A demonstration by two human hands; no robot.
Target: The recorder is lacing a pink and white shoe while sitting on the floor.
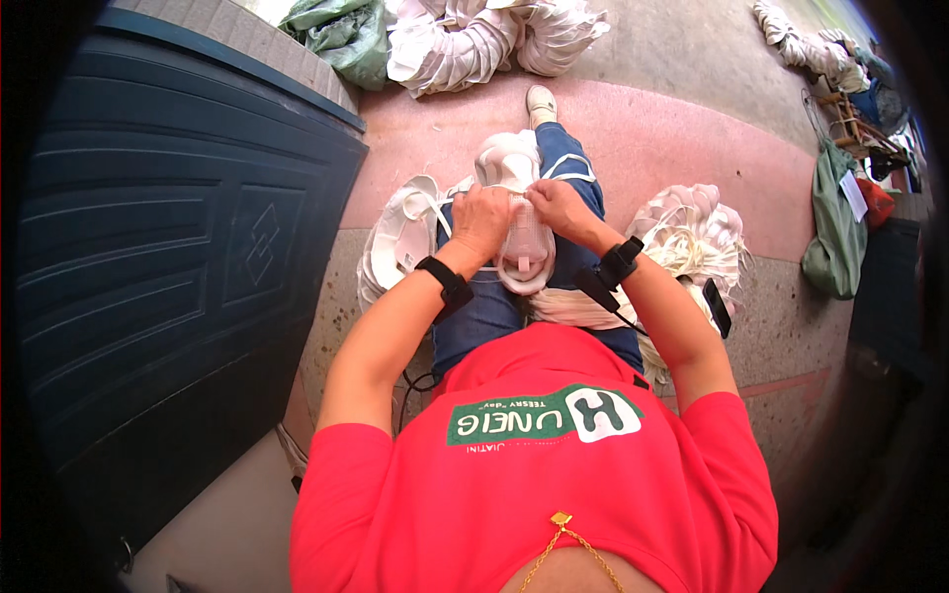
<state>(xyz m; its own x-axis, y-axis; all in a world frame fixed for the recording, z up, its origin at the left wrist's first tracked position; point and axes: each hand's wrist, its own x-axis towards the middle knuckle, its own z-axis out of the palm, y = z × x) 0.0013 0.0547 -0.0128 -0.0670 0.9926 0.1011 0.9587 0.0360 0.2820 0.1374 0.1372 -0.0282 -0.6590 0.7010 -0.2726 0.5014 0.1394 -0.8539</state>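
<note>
A white shoe upper (528, 242) with a pinkish tongue lies across my lap between both hands. My left hand (481, 219) is closed at its left edge, fingers curled near the eyelets. From the other side my right hand (565, 210) pinches with thumb and forefinger close to the left fingertips. A white shoelace (571, 158) loops over my jeans and runs down toward the right fingers; the pinched spot is too small to see well. Just beyond the hands, another white shoe part (508, 161) rests against my leg. Dark bands circle both wrists.
Stacked white uppers (400, 232) sit by my left thigh. A bundle of uppers with loose laces (692, 232) is on my right. Farther off are coiled bundles of uppers (465, 44) and a green sack (341, 40). A dark blue panelled door (188, 227) stands close on the left.
</note>
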